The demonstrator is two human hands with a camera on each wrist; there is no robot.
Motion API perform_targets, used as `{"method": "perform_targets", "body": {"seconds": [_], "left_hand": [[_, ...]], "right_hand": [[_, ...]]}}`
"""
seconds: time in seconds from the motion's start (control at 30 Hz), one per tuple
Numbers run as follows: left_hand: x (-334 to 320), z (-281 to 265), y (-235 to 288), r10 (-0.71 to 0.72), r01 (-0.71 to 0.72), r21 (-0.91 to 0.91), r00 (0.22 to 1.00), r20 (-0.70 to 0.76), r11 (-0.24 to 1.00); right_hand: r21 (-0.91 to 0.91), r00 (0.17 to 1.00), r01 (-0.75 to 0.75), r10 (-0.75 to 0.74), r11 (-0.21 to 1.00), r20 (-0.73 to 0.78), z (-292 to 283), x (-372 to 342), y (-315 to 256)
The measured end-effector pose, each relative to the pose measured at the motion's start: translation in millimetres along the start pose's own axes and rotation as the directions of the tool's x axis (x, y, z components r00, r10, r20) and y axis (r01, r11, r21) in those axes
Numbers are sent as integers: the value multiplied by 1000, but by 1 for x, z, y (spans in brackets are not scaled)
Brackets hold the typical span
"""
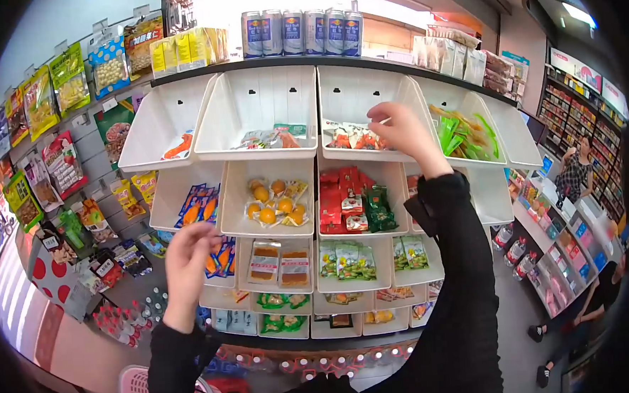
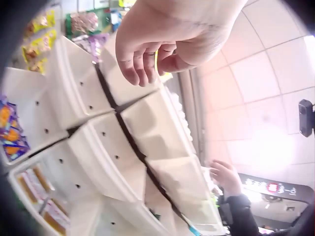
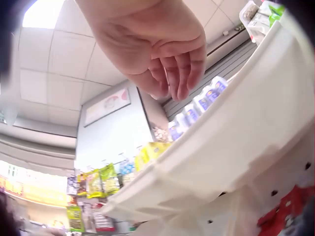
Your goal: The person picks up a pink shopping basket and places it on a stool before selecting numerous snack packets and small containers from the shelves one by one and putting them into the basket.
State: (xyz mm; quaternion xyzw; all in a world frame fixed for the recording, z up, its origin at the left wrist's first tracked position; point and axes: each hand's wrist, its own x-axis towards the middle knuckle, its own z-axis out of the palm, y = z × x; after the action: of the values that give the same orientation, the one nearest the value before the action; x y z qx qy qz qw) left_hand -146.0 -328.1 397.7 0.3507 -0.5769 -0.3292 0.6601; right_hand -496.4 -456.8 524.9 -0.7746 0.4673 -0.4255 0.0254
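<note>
Over the front of a top-row white bin (image 1: 362, 155) is the right hand (image 1: 407, 135), fingers loosely bent, beside red-and-white packets (image 1: 347, 136); the right wrist view shows this hand (image 3: 157, 49) empty. Lower down, the left hand (image 1: 190, 260) hovers in front of blue-and-orange packets (image 1: 222, 258), partly covering them. Its fingers hang bent with nothing in them in the left wrist view (image 2: 172, 34). Between the hands are bins of round orange-yellow items (image 1: 266, 215) and red packets (image 1: 339, 188).
Cans (image 1: 292, 32) and yellow boxes (image 1: 182, 52) stand on the shelf above the bins. Hanging snack bags (image 1: 70, 78) line the left wall. A pink basket (image 1: 135, 391) is at lower left. Bottles stand below the bins, and people (image 1: 576, 172) are at far right.
</note>
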Motion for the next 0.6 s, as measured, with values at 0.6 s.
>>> {"method": "perform_targets", "body": {"seconds": [0.6], "left_hand": [[-28,110,-24,-243,249,46,862,444,967]], "right_hand": [[-379,875,118,84,918,477,29,35,64]]}}
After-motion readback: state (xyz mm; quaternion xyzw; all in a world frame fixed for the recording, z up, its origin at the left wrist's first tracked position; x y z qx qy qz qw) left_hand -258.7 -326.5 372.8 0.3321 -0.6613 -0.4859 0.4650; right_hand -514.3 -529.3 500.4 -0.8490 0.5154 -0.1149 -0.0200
